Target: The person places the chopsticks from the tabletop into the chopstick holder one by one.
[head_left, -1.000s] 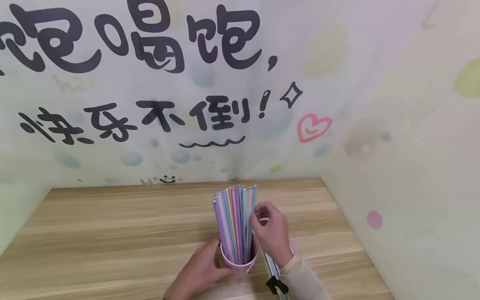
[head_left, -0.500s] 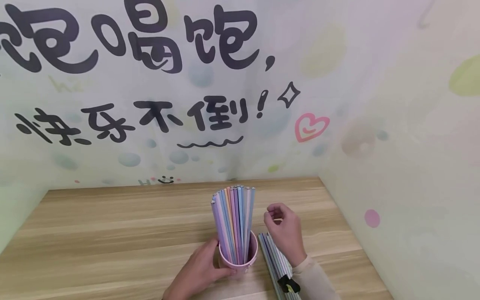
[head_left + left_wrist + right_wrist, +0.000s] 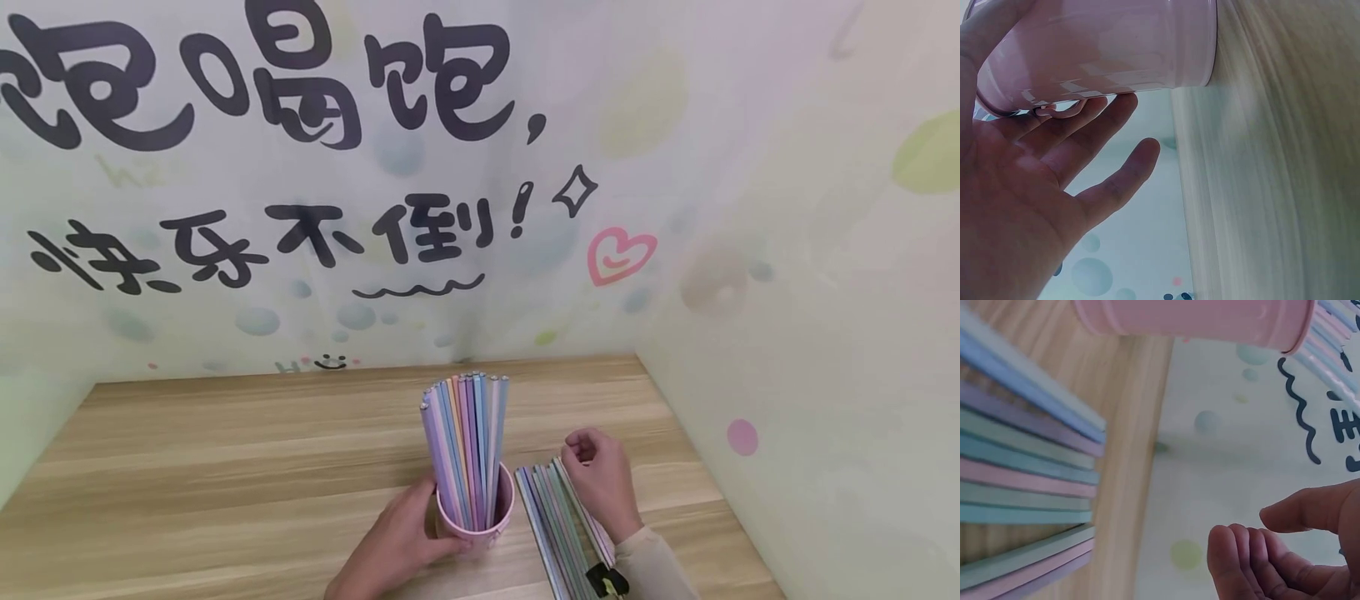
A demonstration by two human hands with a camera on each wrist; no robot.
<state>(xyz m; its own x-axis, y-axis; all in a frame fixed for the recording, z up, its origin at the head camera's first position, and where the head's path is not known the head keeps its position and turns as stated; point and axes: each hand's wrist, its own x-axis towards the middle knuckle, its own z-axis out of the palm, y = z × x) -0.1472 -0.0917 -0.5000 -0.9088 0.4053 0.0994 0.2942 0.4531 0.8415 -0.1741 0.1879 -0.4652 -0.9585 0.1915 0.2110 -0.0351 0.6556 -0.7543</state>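
My left hand [image 3: 401,533] holds a small pink bucket [image 3: 486,543], its thumb across the near side. In the left wrist view, fingertips touch the bucket [image 3: 1116,50] beside a small handle, and the little finger stands off it. A bunch of pastel pencils [image 3: 459,450] leans upright in the bucket. To its right, loose pencils [image 3: 551,521] lie side by side on the table. Over their right edge hovers my right hand [image 3: 606,483], fingers loosely bent. The right wrist view shows nothing between its thumb and fingers; whether it touches a pencil is unclear.
The wood-look table [image 3: 247,467] meets a printed back wall [image 3: 525,317] with black lettering. A pale side wall [image 3: 810,375] borders the right. A small black piece [image 3: 606,581] shows beside the right sleeve [image 3: 656,571].
My right hand has drawn away from the pencils in the bucket, rightward and down over the loose ones, uncovering more of them. The left hand keeps its hold on the bucket.
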